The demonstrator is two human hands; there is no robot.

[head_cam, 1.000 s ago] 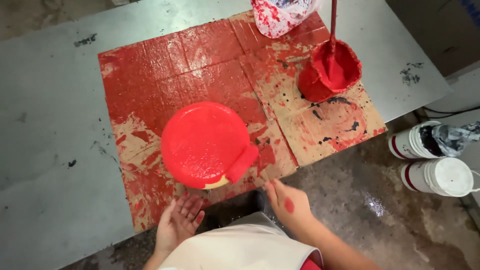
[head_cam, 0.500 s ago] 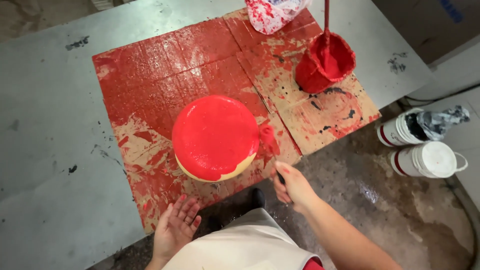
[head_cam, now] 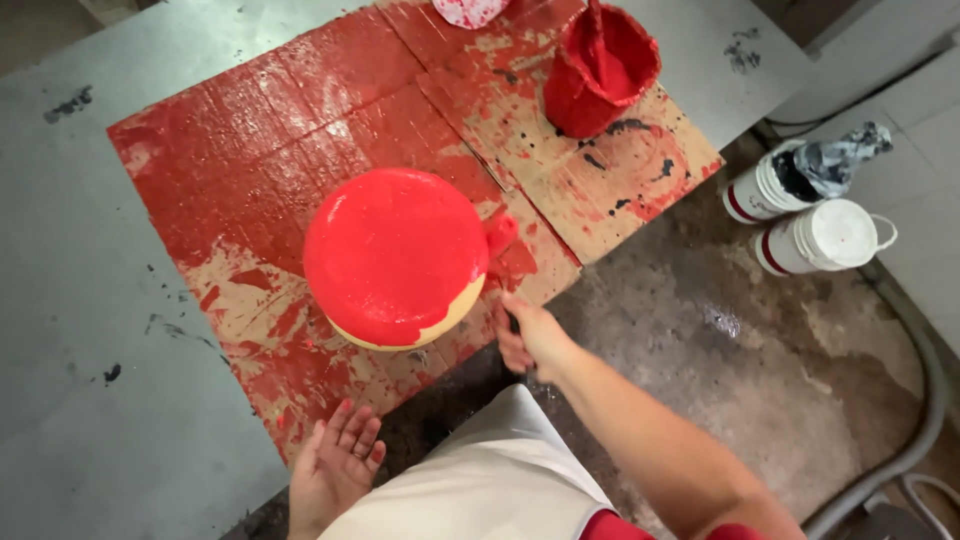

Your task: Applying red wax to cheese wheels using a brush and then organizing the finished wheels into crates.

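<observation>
Two hands | right hand [head_cam: 532, 338] clenched on roller [head_cam: 498, 232] — against wheel [head_cam: 396, 256] | left hand [head_cam: 335, 462] palm-up, released

A splattered bag [head_cam: 470, 10] and a red bucket [head_cam: 598, 65] run off the top edge; the roller [head_cam: 498, 232] handle vanishes inside the right hand [head_cam: 530, 338]; the round form's [head_cam: 395, 257] base is hidden.

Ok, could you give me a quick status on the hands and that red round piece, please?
Right hand gripping roller against the round piece. Left hand open, empty, at cardboard edge. Top red, lower rim bare. Nothing in the way.
</observation>
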